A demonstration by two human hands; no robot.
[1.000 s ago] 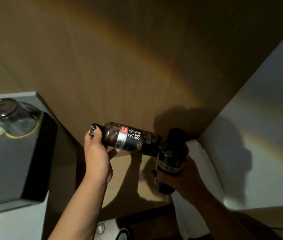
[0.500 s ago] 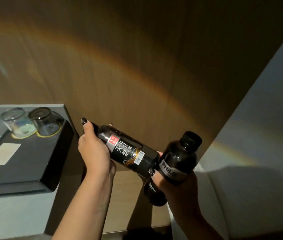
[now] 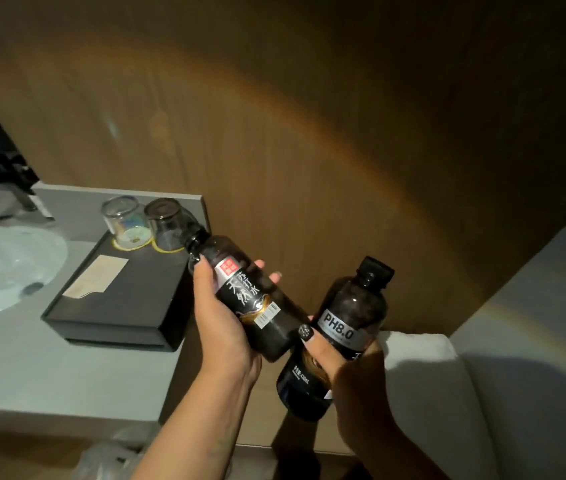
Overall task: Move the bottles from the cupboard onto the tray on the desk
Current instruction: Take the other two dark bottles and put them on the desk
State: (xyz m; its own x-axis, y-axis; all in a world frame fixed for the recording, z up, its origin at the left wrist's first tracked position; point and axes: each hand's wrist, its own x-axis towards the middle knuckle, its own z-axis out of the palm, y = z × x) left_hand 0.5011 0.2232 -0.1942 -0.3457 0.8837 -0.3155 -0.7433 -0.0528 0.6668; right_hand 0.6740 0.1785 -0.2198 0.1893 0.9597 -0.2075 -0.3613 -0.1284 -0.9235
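Left hand [image 3: 221,327] grips a tilted dark bottle [image 3: 247,299] just right of the black tray [image 3: 115,327]. Right hand [image 3: 347,368] grips the PH8.0 bottle [image 3: 344,327], farther right of the tray.

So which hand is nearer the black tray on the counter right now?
Left. The left hand, gripping a tilted dark bottle, hovers just off the black tray's right edge. The right hand, gripping the PH8.0 bottle, sits farther right, beyond the left.
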